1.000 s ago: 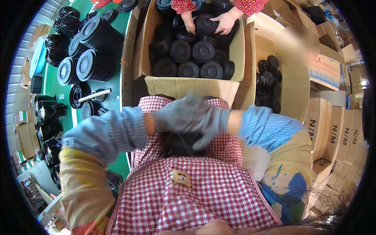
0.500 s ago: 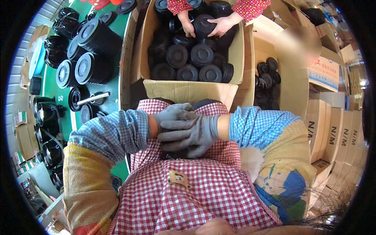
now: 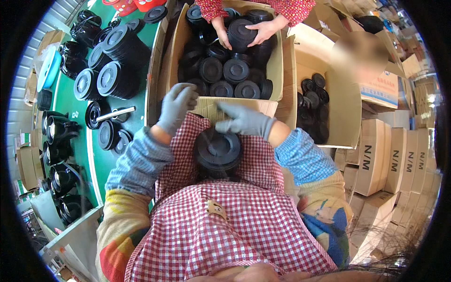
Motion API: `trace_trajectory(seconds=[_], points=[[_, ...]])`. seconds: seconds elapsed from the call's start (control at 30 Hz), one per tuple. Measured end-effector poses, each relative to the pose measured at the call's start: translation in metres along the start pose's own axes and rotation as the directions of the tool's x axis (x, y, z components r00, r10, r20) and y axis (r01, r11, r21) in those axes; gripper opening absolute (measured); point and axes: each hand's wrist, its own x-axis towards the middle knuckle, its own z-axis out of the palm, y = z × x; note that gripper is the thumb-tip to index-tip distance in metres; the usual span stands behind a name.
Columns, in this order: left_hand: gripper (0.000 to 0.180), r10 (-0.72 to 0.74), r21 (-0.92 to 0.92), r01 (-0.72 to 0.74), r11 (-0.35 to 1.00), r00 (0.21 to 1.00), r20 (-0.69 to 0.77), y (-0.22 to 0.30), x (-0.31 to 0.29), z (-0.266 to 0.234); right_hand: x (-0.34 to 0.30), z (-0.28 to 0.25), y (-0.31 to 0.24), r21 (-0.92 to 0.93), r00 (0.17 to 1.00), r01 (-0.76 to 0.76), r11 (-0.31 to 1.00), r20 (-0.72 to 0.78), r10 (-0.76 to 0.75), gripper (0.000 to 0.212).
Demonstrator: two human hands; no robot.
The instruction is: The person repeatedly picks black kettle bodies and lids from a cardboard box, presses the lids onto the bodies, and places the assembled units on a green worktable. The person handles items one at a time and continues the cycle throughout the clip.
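A round black lid [image 3: 217,146] lies face up between my knees, on top of a dark stack or container whose sides are in shade. Both my hands wear grey gloves and are off the lid. My left hand [image 3: 177,109] is raised beyond it to the left, by the near flap of the carton, its fingers curled in with nothing visible in them. Just past the lid's far edge hovers my right hand [image 3: 245,120], slightly blurred, fingers stretched out and holding nothing.
Ahead stands an open carton [image 3: 224,107] of black round lids, where another person's hands [image 3: 261,32] grip one stack. A second carton [image 3: 345,123] with lids is at right. Stacked lids and black pots fill the green table [image 3: 86,134] at left; closed boxes [image 3: 372,157] stand right.
My hands, earlier laid over each other above my lap, have parted and moved away, uncovering the black lid. The other person's hands have shifted slightly with their stack.
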Motion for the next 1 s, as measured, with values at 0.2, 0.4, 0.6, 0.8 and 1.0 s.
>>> trace_trajectory(seconds=[0.2, 0.4, 0.6, 0.8, 1.0], points=[[0.029, 0.017, -0.071, -0.011, 0.997, 0.996, 0.089, -0.003, -0.093, -0.055, -0.024, 0.023, -0.007, 0.057, 0.974, -0.172, 0.983, 0.156, 0.162, 0.052], [0.045, -0.367, 0.234, 0.309, 0.922, 0.89, 0.271, -0.018, -0.154, -0.103, -0.081, 0.013, -0.065, 0.133, 0.981, 0.049, 0.99, -0.193, -0.022, 0.057], [0.064, -0.132, -0.533, 0.524, 0.664, 0.784, 0.606, -0.019, -0.199, -0.11, -0.079, 0.052, -0.166, -0.152, 0.887, 0.423, 0.893, -0.129, -0.442, 0.079], [0.046, 0.439, -0.726, -0.359, 0.587, 0.894, -0.087, 0.021, -0.228, -0.22, 0.004, 0.067, -0.152, -0.358, 0.721, 0.525, 0.772, -0.296, -0.627, 0.052], [0.045, 0.573, 0.135, -0.691, 0.71, 0.456, -0.681, 0.134, -0.097, -0.389, 0.023, 0.073, -0.051, -0.24, 0.894, 0.238, 0.941, -0.325, -0.309, 0.041]])
